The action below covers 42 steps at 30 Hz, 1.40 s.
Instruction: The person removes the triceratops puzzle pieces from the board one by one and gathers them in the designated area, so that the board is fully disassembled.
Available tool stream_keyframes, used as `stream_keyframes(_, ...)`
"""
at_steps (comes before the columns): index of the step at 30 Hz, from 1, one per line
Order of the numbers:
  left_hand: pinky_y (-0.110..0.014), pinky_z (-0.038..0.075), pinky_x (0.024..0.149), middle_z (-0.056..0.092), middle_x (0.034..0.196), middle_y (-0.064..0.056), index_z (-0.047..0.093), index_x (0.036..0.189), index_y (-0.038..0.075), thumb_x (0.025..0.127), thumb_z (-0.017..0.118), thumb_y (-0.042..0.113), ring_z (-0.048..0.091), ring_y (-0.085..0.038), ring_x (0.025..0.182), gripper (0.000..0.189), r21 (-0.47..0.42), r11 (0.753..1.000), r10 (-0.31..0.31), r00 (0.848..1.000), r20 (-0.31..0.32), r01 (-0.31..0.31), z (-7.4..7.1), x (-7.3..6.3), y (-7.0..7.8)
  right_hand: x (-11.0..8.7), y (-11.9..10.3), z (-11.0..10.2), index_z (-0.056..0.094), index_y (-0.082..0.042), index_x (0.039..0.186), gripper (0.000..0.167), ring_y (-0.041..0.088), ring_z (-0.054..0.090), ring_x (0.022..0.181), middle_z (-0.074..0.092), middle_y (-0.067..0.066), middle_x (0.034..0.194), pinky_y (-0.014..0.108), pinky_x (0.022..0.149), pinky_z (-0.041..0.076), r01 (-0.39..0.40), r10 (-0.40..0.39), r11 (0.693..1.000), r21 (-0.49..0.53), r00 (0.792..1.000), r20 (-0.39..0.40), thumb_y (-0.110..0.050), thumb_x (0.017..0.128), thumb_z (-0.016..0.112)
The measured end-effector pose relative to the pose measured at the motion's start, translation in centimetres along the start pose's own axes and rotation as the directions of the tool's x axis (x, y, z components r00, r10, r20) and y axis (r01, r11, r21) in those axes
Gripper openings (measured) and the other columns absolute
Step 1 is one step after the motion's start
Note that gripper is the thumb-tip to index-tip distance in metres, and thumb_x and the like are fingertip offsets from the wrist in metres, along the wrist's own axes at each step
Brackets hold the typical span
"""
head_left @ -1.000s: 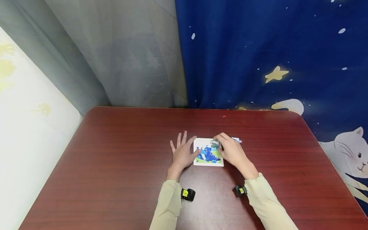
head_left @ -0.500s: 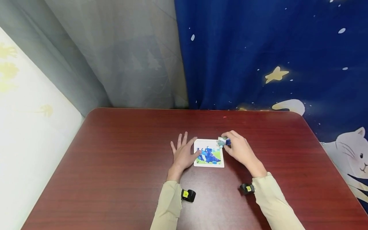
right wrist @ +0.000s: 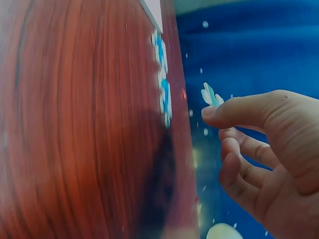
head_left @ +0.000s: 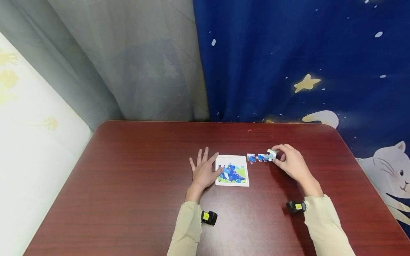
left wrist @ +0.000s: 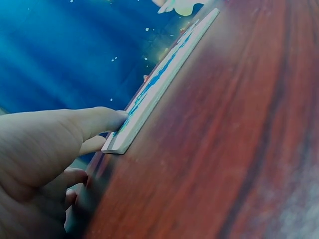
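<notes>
A small square jigsaw puzzle board [head_left: 232, 184] with a white border and a blue dinosaur picture lies flat on the table. My left hand [head_left: 204, 173] rests at its left side, thumb on the board and the other fingers spread; the left wrist view shows the thumb on the board's [left wrist: 164, 79] top face. To the right, my right hand [head_left: 293, 164] pinches a pale green and white puzzle piece [head_left: 272, 154] between thumb and fingers. In the right wrist view this piece [right wrist: 212, 97] is held above the table. Two blue puzzle pieces [head_left: 251, 158] [head_left: 262, 157] lie between board and right hand.
The reddish-brown wooden table [head_left: 144, 177] ends at a grey curtain [head_left: 153, 71] and a blue starry curtain [head_left: 256, 64] behind. A tiny red speck [head_left: 250, 130] lies near the far edge. Black wrist cameras [head_left: 209, 217] sit on both wrists.
My right hand has moved right from the board's upper right corner, carrying the puzzle piece past the two loose ones, now uncovered. My left hand has stayed in place.
</notes>
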<state>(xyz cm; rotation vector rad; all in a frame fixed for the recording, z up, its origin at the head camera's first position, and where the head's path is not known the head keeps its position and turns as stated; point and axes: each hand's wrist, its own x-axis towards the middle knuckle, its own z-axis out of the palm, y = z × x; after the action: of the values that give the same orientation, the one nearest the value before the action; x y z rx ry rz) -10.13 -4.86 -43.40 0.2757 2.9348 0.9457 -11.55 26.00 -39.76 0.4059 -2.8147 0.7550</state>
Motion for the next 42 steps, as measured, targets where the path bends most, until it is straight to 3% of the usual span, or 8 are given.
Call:
stream_keyframes(20, -0.062, -0.007, 0.102, 0.016, 0.153, -0.013, 0.045, 0.140, 0.021, 0.085, 0.063, 0.038, 0.003, -0.032, 0.140, 0.060, -0.014, 1.000, 0.009, 1.000, -0.001, -0.009, 0.0, 0.1, 0.2, -0.6, 2.8, -0.3, 0.062, 0.000, 0.103, 0.030, 0.018, 0.054, 0.068, 0.061, 0.014, 0.092, 0.034, 0.064, 0.044, -0.131, 0.119, 0.988, 0.078, 0.983, 0.139, 0.000, 0.074, 0.070)
stream_keyframes(26, -0.062, -0.007, 0.102, 0.016, 0.153, -0.013, 0.045, 0.140, 0.022, 0.085, 0.064, 0.038, 0.003, -0.031, 0.140, 0.060, -0.007, 1.000, 0.001, 1.000, -0.006, -0.001, 0.0, -0.1, 0.1, -0.6, 3.2, 0.3, 0.062, -0.002, 0.107, 0.031, 0.020, 0.054, 0.070, 0.058, 0.016, 0.098, 0.031, 0.060, 0.045, -0.190, 0.157, 0.970, 0.150, 0.966, 0.208, -0.003, 0.077, 0.069)
stream_keyframes(30, -0.062, -0.008, 0.103, 0.016, 0.153, -0.012, 0.045, 0.140, 0.022, 0.085, 0.063, 0.039, 0.003, -0.031, 0.140, 0.060, -0.008, 1.000, 0.004, 1.000, -0.003, -0.004, 0.2, -0.1, 0.0, -0.5, 3.7, 0.7, 0.062, 0.000, 0.106, 0.031, 0.019, 0.051, 0.067, 0.055, 0.014, 0.093, 0.027, 0.057, 0.043, -0.218, 0.172, 0.952, 0.213, 0.961, 0.214, -0.002, 0.077, 0.069)
stream_keyframes(35, -0.063, -0.007, 0.102, 0.017, 0.153, -0.013, 0.045, 0.140, 0.021, 0.085, 0.063, 0.038, 0.004, -0.032, 0.140, 0.060, -0.009, 1.000, 0.012, 1.000, -0.015, -0.012, 0.3, -0.1, -0.1, -0.2, 4.3, 0.5, 0.060, 0.002, 0.112, 0.035, 0.020, 0.049, 0.066, 0.053, 0.013, 0.090, 0.025, 0.059, 0.042, -0.265, 0.183, 0.919, 0.292, 0.943, 0.279, -0.003, 0.079, 0.070)
stream_keyframes(42, -0.064, -0.006, 0.102, 0.018, 0.152, -0.014, 0.047, 0.139, 0.020, 0.085, 0.063, 0.038, 0.005, -0.033, 0.140, 0.059, -0.010, 1.000, 0.023, 0.999, -0.028, -0.023, 0.1, -0.1, -0.1, 0.2, 4.4, 0.6, 0.059, 0.002, 0.113, 0.036, 0.020, 0.046, 0.065, 0.049, 0.012, 0.088, 0.026, 0.058, 0.040, -0.285, 0.194, 0.911, 0.298, 0.934, 0.300, -0.003, 0.079, 0.069)
